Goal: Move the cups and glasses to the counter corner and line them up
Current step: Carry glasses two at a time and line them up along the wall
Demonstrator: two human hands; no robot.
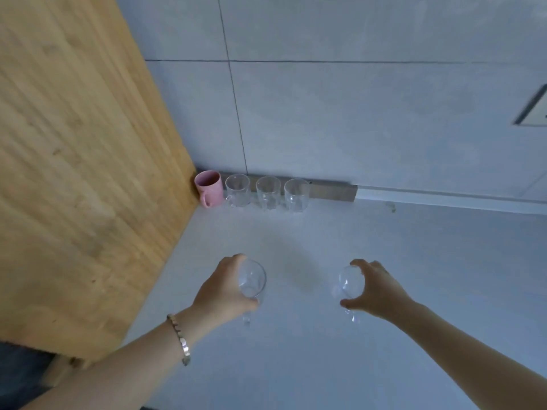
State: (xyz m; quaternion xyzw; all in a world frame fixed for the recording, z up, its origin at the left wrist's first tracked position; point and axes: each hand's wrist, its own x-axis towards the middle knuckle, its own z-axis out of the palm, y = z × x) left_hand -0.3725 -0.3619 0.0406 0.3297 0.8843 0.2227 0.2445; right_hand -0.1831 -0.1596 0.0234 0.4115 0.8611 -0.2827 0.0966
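Observation:
In the counter corner a pink mug [209, 188] stands against the wooden panel, handle toward me. To its right three clear glass mugs [237, 190] [268, 193] [296, 195] form a row along the back wall. Nearer to me, my left hand [225, 287] grips a clear stemmed glass [252, 282] around its bowl. My right hand [374, 287] grips a second clear stemmed glass [350, 281] the same way. Both glasses are over the white counter [296, 350], their stems pointing down; whether their feet touch the counter is unclear.
A tall wooden panel [83, 173] closes off the left side. The tiled wall [355, 113] runs behind the row, with a grey strip [331, 190] at its base. A framed opening [532, 108] is at the right edge of the wall.

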